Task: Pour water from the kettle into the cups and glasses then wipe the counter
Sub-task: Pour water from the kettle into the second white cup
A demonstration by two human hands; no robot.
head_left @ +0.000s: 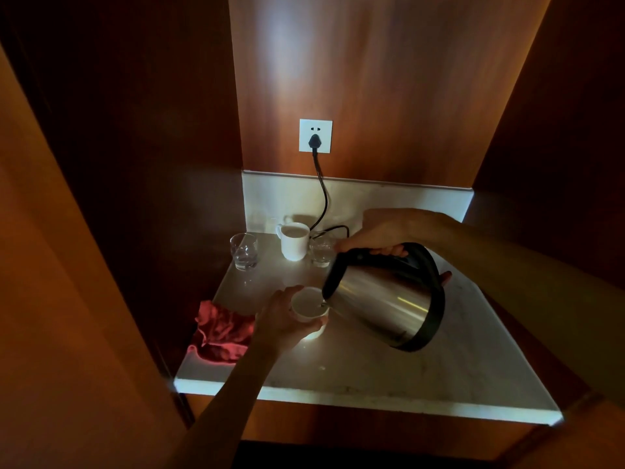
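Observation:
A steel kettle (385, 301) with a black handle is tilted to the left, its spout over a white cup (309, 308). My right hand (378, 233) grips the kettle's handle from above. My left hand (282, 321) holds the white cup from the left side as it stands on the pale counter (372, 367). Farther back stand a white mug (293, 241) and two clear glasses, one at the left (244, 251) and one to the right of the mug (322, 251). A red cloth (221, 331) lies crumpled at the counter's left edge.
A black cord (323, 198) runs from a wall socket (315, 135) down to the counter behind the mug. Dark wooden walls close in the counter on the left, back and right. The counter's front edge (355, 399) faces me.

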